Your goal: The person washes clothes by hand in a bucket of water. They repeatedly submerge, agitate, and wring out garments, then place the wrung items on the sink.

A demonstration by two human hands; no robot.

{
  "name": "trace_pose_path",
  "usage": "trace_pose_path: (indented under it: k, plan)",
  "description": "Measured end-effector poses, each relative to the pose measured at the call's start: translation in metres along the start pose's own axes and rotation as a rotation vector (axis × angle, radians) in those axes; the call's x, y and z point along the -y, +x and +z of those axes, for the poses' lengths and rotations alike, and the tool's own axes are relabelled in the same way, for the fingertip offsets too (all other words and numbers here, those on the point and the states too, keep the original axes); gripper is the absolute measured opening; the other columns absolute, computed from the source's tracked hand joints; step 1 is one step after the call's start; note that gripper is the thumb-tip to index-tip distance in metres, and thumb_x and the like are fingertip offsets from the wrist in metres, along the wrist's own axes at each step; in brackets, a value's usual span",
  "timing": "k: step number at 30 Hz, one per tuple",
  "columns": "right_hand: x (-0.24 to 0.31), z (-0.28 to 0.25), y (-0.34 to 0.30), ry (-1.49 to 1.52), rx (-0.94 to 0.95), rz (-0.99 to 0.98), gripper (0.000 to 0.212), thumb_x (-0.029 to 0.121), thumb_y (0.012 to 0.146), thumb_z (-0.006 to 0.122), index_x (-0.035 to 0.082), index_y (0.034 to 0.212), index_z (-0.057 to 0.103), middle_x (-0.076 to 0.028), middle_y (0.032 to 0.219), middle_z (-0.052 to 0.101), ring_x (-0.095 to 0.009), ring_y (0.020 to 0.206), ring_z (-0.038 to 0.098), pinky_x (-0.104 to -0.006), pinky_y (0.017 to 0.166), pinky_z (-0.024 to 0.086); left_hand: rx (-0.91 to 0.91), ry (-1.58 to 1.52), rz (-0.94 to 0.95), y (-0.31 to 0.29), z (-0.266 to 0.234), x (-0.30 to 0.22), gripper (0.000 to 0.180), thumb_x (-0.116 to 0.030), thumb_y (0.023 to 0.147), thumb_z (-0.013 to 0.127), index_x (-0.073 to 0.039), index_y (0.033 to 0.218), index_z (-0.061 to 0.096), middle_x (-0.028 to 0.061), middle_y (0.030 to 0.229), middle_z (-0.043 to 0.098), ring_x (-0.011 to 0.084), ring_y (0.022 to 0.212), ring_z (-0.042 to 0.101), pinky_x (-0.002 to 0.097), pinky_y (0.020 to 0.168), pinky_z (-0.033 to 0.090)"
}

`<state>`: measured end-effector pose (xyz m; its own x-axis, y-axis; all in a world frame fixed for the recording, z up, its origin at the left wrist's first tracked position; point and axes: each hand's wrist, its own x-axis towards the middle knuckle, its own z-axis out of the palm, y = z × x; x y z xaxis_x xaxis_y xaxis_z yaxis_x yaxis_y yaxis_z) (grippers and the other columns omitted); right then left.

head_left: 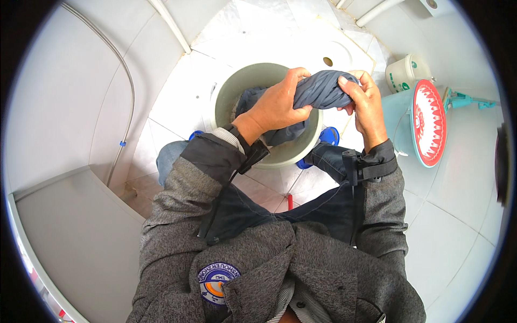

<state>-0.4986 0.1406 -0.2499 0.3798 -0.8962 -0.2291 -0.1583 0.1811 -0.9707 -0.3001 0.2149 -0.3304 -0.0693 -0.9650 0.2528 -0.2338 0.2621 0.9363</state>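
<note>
A twisted, dark grey-blue piece of cloth point(325, 90) is stretched between my two hands, over the right part of a round pale green bucket or tub point(221, 102). My left hand point(277, 105) wraps round its left end. At the right end my right hand point(366, 99) grips it with thumb and fingers. More dark cloth point(288, 133) lies inside the tub, partly hidden behind my left hand and wrist. Whether it is the same piece as the held cloth I cannot tell.
On the right stands a light blue bucket point(396, 116) with a red-and-white patterned basin point(429, 124) leaning at it. Behind are a white pail point(407, 74) and a turquoise tool point(468, 100). A metal hose point(129, 81) hangs left above a grey panel point(81, 220). A drain hole point(327, 61) lies beyond the tub.
</note>
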Motion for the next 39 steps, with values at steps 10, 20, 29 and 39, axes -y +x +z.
trace_pose_path:
  k: [10, 20, 29, 39]
  plan:
    - [-0.004, 0.009, -0.014, -0.892, 0.159, -0.784, 0.08, 0.001, 0.072, 0.074, 0.018, 0.145, 0.046, -0.019, 0.144, 0.044, -0.035, 0.129, 0.047, -0.0462, 0.107, 0.04, 0.132, -0.612, -0.626, 0.002, -0.033, 0.008, 0.045, -0.008, 0.083, 0.051, 0.003, 0.126, 0.056, 0.0085, 0.103, 0.065, 0.0141, 0.092, 0.061, 0.0283, 0.083, 0.05]
    - [-0.02, 0.024, -0.011, -1.239, 0.184, -0.601, 0.064, 0.003, 0.061, 0.078, 0.024, 0.12, 0.062, -0.01, 0.107, 0.058, -0.031, 0.084, 0.063, -0.04, 0.073, 0.053, 0.594, -0.731, -0.612, -0.007, -0.028, 0.009, 0.039, -0.02, 0.085, 0.06, 0.0, 0.118, 0.061, 0.0048, 0.1, 0.067, 0.0128, 0.09, 0.062, 0.0276, 0.084, 0.05]
    - [-0.01, 0.015, -0.001, -1.094, 0.027, -0.773, 0.038, 0.001, 0.064, 0.073, 0.014, 0.098, 0.063, -0.006, 0.103, 0.069, -0.029, 0.084, 0.069, -0.0359, 0.068, 0.055, 0.592, -0.159, -0.442, -0.005, -0.024, 0.002, 0.055, -0.031, 0.07, 0.082, -0.003, 0.114, 0.066, 0.0064, 0.099, 0.07, 0.0212, 0.093, 0.065, 0.0329, 0.088, 0.048]
    - [-0.008, 0.029, -0.005, -0.909, 0.198, -0.214, 0.034, 0.008, 0.072, 0.074, 0.01, 0.105, 0.067, -0.012, 0.089, 0.072, -0.027, 0.08, 0.071, -0.0358, 0.073, 0.054, 0.234, 0.773, -0.071, -0.002, -0.053, -0.017, 0.03, -0.026, 0.066, 0.078, -0.013, 0.089, 0.065, 0.0068, 0.079, 0.067, 0.0293, 0.08, 0.063, 0.0395, 0.078, 0.042]
